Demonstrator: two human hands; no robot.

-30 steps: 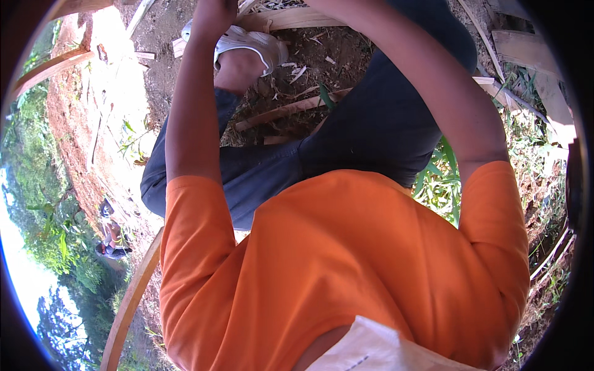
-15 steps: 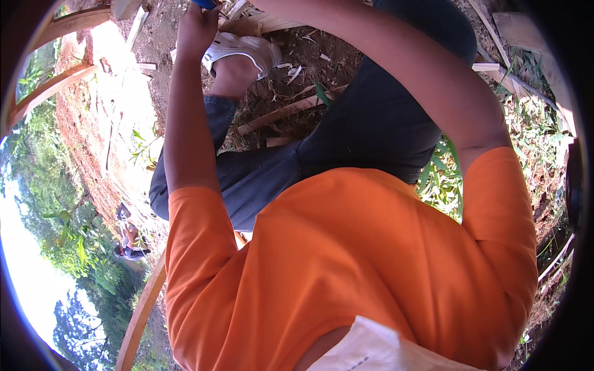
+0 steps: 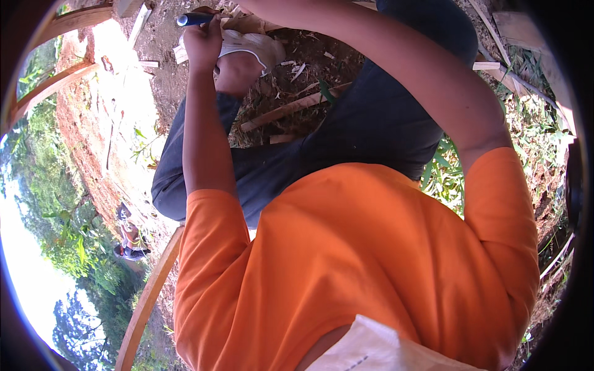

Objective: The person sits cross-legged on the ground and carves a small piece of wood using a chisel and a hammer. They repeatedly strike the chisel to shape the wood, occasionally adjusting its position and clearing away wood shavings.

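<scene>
Near the top edge, my left hand (image 3: 203,42) is wrapped round a blue handle (image 3: 197,19) with a rounded, pale end pointing left. What the handle belongs to is hidden. My right forearm reaches across from the right, and only the edge of my right hand (image 3: 249,5) shows at the top border. Its fingers are out of the picture. Just beneath both hands is my foot in a white clog (image 3: 250,43). A pale length of wood (image 3: 247,23) lies beyond the clog, near the hands.
Wood shavings (image 3: 298,69) and a strip of wood (image 3: 291,110) litter the soil between my bent legs. Curved wooden bars (image 3: 55,86) stand at the left, and another wooden bar (image 3: 148,297) rises at lower left. Farther left, a person (image 3: 130,238) is near green plants.
My left hand has moved down and slightly toward my body, bringing more of the blue handle into view. My right forearm has shifted slightly left.
</scene>
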